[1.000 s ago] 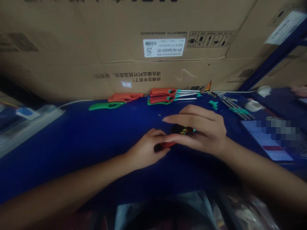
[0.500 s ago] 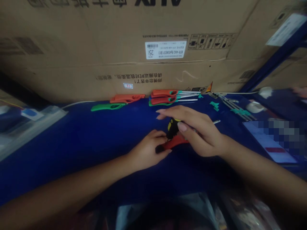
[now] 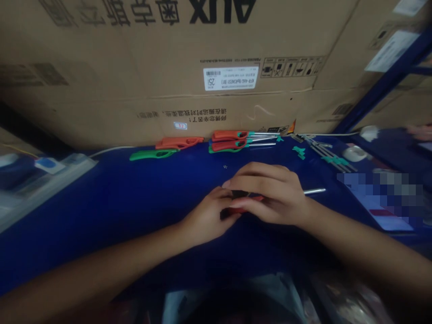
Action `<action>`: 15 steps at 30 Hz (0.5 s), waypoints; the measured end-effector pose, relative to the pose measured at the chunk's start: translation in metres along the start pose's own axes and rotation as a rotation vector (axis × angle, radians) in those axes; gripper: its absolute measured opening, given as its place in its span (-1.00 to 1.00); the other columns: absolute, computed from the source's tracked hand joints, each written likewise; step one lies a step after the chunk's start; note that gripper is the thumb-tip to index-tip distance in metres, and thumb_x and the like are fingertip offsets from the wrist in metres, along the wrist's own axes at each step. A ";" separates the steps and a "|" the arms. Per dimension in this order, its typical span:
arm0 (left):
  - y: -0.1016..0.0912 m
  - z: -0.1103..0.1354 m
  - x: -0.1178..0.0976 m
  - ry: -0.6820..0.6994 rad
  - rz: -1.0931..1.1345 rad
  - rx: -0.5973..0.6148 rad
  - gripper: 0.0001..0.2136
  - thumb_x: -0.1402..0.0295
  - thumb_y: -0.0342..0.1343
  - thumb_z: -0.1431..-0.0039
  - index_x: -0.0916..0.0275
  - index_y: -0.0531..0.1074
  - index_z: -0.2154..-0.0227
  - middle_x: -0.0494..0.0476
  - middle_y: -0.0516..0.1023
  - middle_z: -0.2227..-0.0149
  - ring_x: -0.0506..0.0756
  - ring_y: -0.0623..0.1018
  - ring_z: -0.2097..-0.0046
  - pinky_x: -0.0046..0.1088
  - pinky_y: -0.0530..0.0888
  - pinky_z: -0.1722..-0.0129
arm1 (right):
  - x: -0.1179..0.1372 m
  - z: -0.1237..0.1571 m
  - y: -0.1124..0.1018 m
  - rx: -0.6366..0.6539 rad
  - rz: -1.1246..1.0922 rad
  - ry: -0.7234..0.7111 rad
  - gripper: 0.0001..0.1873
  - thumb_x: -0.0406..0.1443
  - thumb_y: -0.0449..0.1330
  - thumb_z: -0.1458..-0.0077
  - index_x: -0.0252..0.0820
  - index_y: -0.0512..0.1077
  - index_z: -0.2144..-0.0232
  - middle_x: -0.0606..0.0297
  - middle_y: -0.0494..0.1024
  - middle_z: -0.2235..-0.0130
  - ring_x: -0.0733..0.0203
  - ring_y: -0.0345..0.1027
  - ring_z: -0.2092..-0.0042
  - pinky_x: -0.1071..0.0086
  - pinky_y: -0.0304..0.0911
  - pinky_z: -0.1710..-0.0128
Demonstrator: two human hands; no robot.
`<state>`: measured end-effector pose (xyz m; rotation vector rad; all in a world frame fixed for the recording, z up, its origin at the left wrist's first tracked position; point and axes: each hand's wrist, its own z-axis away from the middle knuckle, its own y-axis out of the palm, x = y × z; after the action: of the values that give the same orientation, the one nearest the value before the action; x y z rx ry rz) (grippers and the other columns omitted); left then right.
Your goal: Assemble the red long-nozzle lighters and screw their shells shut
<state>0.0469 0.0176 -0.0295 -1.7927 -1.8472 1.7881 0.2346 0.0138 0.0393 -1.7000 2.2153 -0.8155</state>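
Both my hands meet at the middle of the blue table [image 3: 111, 193] over a long-nosed lighter [image 3: 248, 198] with a red handle. My left hand [image 3: 207, 218] pinches the dark rear end of the handle. My right hand [image 3: 270, 191] lies over the top of the handle with fingers curled round it. The lighter's thin metal tube [image 3: 313, 191] sticks out to the right from under my right hand. A dark part under my right fingers is mostly hidden.
Along the back lie a green lighter handle [image 3: 151, 155], an orange handle [image 3: 178, 142], and stacked finished lighters [image 3: 236, 139]. Metal tubes with green clips [image 3: 329, 157] lie at the right. A big cardboard box [image 3: 202, 58] walls off the back. A clear tray [image 3: 40, 173] sits left.
My right hand has come down flat over the handle, covering the black part it held up half a second ago. The metal tube now shows further right. My left hand stays put.
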 end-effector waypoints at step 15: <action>0.000 0.002 0.000 0.006 -0.101 -0.023 -0.85 0.38 0.23 -0.19 0.20 0.58 0.18 0.14 0.60 0.25 0.16 0.56 0.17 -0.20 0.51 0.05 | -0.008 -0.003 -0.007 0.045 -0.037 0.017 -0.71 -0.24 0.37 -0.12 -0.23 0.46 0.14 0.26 0.59 0.31 0.32 0.42 0.35 0.49 0.33 0.38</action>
<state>0.0451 0.0164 -0.0304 -1.6774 -1.9270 1.7321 0.2413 0.0204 0.0443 -1.7244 2.1656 -0.8848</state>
